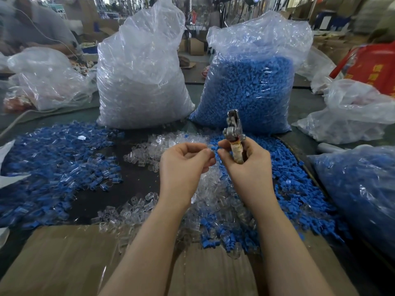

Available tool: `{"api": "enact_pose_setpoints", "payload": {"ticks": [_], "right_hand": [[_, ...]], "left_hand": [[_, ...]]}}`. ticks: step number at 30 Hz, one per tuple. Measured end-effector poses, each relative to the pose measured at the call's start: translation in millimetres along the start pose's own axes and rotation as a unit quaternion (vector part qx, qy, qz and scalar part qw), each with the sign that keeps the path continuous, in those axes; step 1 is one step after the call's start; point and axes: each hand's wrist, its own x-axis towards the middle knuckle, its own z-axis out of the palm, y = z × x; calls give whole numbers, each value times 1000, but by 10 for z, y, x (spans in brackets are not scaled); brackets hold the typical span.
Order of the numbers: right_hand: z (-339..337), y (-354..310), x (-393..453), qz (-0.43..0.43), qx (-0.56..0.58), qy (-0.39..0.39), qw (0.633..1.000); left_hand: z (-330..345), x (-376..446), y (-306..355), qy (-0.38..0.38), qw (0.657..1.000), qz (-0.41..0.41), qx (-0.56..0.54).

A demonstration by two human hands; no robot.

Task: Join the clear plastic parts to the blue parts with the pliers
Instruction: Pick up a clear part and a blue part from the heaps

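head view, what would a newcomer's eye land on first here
Two tall plastic sacks at the back: the clear-parts sack left, the blue-parts sack right. In front, the right hand holds pliers upright while the left hand pinches a small part beside it, over loose blue and clear pieces.

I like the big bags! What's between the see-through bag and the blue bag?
Nothing on the table: the head view shows a bare gap between the clear-parts bag and blue-parts bag.

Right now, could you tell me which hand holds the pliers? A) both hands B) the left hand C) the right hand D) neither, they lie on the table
C: the right hand grips the wrapped handle of the pliers, held upright with the metal head up, while the left hand pinches a small clear part.
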Motion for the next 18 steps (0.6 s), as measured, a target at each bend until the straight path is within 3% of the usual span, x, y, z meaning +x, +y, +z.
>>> {"api": "enact_pose_setpoints", "payload": {"ticks": [9,14,18], "right_hand": [[51,50,-14,6,-41,38,998],[54,48,-1,29,-22,20,999],[24,32,-12,28,-6,-11,1000]], "left_hand": [[33,-22,-30,24,984,110,138],[44,-53,-47,33,965,175,193],[25,-40,-70,38,962,179,200]]}}
